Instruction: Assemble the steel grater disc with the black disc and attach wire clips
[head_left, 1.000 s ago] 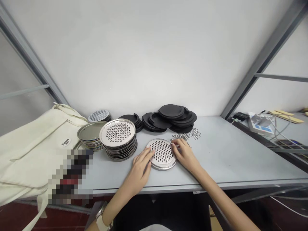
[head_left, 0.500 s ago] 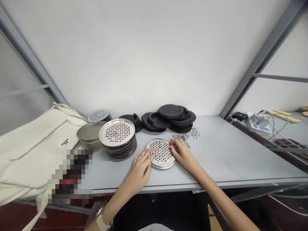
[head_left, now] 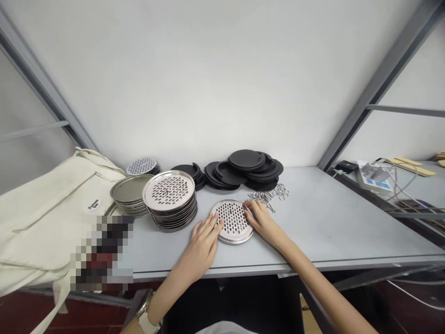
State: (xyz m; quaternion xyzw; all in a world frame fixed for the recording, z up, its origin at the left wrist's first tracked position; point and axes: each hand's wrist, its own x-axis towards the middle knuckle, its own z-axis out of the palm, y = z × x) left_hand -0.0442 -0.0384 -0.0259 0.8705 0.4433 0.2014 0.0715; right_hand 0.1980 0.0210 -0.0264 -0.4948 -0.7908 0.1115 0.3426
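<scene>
Lying on the table (head_left: 333, 222), the grater (head_left: 235, 221) sits between both hands — left hand (head_left: 202, 242) with fingers slightly spread on top, right hand (head_left: 262, 220) touching its edge — whether pinching, I cannot tell.

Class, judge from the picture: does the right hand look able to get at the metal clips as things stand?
Probably yes: the right hand rests at the edge of the round grater, and the metal clips lie just past that hand, nothing visible standing between.
</scene>
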